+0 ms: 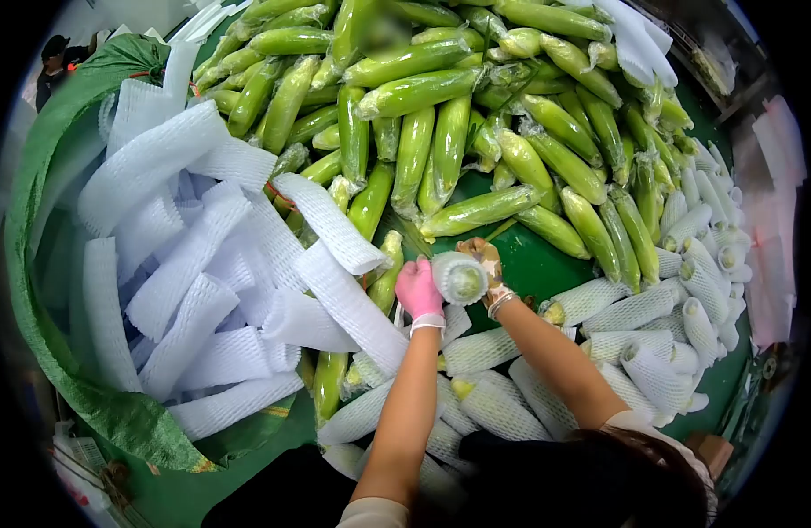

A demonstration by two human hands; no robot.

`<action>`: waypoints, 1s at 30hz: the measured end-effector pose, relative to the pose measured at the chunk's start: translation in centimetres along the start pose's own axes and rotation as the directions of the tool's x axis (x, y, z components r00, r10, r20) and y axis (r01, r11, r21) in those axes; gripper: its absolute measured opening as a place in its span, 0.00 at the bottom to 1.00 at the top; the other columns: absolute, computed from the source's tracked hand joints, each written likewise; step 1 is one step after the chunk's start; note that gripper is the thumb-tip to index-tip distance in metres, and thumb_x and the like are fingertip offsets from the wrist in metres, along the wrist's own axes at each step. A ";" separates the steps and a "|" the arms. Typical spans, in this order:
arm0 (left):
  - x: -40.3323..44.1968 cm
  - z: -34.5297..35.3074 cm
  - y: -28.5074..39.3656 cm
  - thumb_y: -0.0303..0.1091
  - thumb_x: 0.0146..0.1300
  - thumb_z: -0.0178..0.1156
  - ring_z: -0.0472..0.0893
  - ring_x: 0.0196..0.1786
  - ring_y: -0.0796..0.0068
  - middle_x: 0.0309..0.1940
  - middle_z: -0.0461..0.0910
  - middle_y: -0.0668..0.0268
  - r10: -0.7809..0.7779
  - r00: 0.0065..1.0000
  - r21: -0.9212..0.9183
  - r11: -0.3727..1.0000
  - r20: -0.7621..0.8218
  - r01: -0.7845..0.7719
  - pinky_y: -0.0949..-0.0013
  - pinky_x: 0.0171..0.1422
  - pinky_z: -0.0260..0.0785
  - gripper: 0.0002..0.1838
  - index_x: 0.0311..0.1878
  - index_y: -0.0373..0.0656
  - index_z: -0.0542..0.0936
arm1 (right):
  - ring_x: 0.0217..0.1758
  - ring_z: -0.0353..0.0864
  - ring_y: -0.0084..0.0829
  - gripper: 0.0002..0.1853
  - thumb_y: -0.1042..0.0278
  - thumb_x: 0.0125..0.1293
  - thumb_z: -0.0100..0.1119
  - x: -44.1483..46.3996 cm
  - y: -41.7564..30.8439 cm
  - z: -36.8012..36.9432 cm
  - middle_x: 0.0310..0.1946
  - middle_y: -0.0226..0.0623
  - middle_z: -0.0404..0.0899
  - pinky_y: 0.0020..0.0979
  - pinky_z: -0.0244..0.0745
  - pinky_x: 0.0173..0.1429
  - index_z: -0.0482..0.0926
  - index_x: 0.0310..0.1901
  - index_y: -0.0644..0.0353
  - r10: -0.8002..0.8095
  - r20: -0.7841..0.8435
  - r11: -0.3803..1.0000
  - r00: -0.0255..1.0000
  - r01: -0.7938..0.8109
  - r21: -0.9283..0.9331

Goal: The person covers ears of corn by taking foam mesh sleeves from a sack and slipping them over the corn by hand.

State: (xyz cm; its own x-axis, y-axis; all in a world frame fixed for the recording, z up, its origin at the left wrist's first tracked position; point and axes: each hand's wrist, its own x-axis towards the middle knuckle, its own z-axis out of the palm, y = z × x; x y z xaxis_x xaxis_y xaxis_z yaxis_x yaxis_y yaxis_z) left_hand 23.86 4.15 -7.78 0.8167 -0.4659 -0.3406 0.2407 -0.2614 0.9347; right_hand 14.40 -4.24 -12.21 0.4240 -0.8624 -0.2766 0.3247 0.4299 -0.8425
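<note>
Between my two hands is an ear of corn in a white foam net sleeve, seen nearly end-on, its green showing at the opening. My left hand, in a pink glove, is closed on its left side. On its right side my right hand, in a pale patterned glove, has its fingers bent round the sleeve's upper edge. Plastic-wrapped green corn lies just above the hands. Sleeved ears lie below them, under and beside my forearms.
A green woven sack full of loose white foam sleeves stands at the left. Wrapped corn is heaped at the top on the green table. Sleeved ears are piled at the right. Another person is at the upper left.
</note>
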 end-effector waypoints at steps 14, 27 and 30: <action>-22.1 1.4 5.4 0.35 0.60 0.52 0.76 0.47 0.53 0.39 0.76 0.55 0.289 0.067 -0.214 0.829 0.955 -0.517 0.57 0.51 0.69 0.11 0.44 0.44 0.75 | 0.51 0.76 0.36 0.17 0.65 0.60 0.60 -27.8 -33.6 -7.2 0.49 0.46 0.76 0.35 0.70 0.53 0.76 0.50 0.61 0.287 -0.187 -0.191 0.940 -0.135 -0.972; -10.6 -6.7 6.7 0.28 0.65 0.56 0.71 0.32 0.86 0.31 0.76 0.71 0.065 0.843 -0.443 0.870 0.534 0.214 0.80 0.36 0.65 0.07 0.44 0.40 0.77 | 0.48 0.79 0.50 0.34 0.39 0.59 0.57 0.0 -14.3 31.2 0.44 0.55 0.78 0.41 0.75 0.51 0.72 0.47 0.69 0.093 0.633 -0.278 0.768 0.631 -0.725; -9.5 -7.5 5.6 0.28 0.64 0.54 0.73 0.32 0.83 0.32 0.78 0.68 -0.012 0.890 -0.509 0.817 0.456 0.271 0.79 0.38 0.67 0.07 0.45 0.40 0.77 | 0.53 0.78 0.46 0.31 0.44 0.61 0.55 4.3 -9.5 33.2 0.50 0.52 0.77 0.39 0.73 0.55 0.71 0.56 0.62 0.248 0.707 -0.274 0.662 0.748 -0.604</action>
State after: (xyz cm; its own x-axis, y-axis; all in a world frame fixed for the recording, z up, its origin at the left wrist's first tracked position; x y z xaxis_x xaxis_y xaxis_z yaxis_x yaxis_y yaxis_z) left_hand 21.38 13.41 1.42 0.4852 -0.7967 -0.3603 0.6850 0.0902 0.7229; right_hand 41.17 -3.16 9.95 0.9592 -0.2753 -0.0649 -0.2827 -0.9247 -0.2551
